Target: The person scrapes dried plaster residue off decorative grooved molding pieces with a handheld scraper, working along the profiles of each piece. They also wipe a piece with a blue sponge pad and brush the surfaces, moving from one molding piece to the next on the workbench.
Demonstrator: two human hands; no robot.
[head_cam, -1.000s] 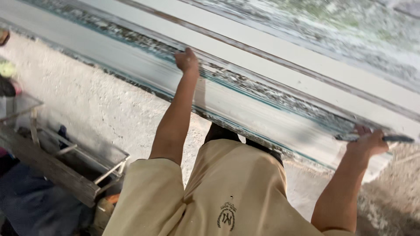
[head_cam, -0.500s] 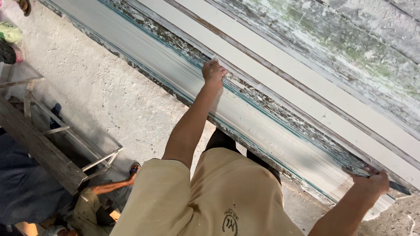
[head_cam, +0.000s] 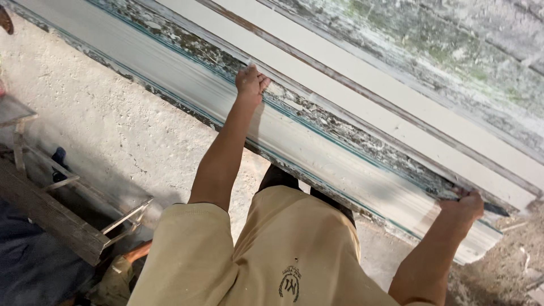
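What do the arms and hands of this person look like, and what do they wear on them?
Both arms are bare up to short sleeves of a loose beige shirt, which carries a small dark emblem at the chest. The left hand and the right hand wear no gloves. No watch, ring or bracelet shows. The fingers look dusty, though this is hard to tell.

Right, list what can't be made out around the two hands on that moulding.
- Head view: the dark tool in the right hand is mostly covered by the fingers; its kind is unclear.
- Left hand: the palm presses the peeling moulding, so anything under it is hidden.
- The moulding's upper-left end is cut off by the frame edge.
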